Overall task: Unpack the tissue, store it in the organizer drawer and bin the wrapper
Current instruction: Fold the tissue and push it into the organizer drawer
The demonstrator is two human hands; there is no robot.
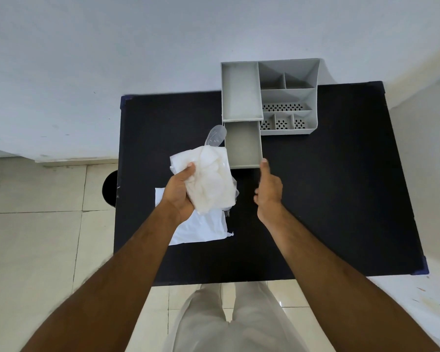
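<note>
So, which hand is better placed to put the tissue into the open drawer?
Left. The left hand already holds the tissue beside the open drawer; the right hand holds nothing, its thumb at the drawer's front corner.

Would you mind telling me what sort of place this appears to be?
Probably a plain indoor room, home or small workspace: a black table against a bare white wall, a tiled floor, and a grey desk organizer.

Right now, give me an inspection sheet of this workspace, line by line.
Surface: black table, mostly bare.
Job's things: tissue wad in left hand; grey organizer, its drawer pulled open, empty; white wrapper flat on table.
Clutter: clear plastic piece behind tissue.
Grippers: left hand grips tissue; right hand empty, thumb at drawer front.
Cables: nothing seen.
Surroundings: tiled floor, dark round bin left of table.
</note>
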